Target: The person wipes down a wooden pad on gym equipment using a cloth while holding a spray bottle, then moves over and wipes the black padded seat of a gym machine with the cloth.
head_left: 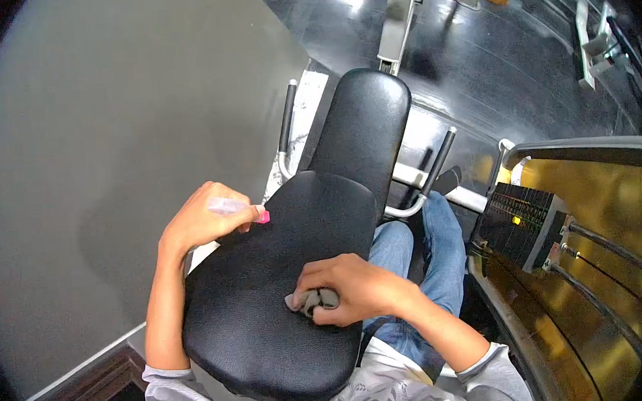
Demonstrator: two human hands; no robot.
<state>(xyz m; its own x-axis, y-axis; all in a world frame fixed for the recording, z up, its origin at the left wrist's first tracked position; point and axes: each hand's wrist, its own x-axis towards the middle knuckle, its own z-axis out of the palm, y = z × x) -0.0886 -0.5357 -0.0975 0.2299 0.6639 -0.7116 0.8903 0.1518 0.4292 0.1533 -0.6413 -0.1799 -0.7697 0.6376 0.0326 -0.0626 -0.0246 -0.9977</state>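
My left hand (204,217) is closed around a small clear bottle (227,205) with a pink tip. It is over the left edge of a black padded cushion (272,342), and the pink end points right. Lower down, my right hand (359,285) grips a crumpled grey cloth (321,300) against the cushion's surface. Beyond this wide pad, a longer black pad (364,124) extends away from me.
A black-gripped handle (289,119) rises left of the pads, another handle (438,161) right. A grey wall (101,128) borders the left side. On my right stands a weight stack (521,221) with a yellow pin, beside metal rods. My jeans-clad legs (443,243) are right of the cushion.
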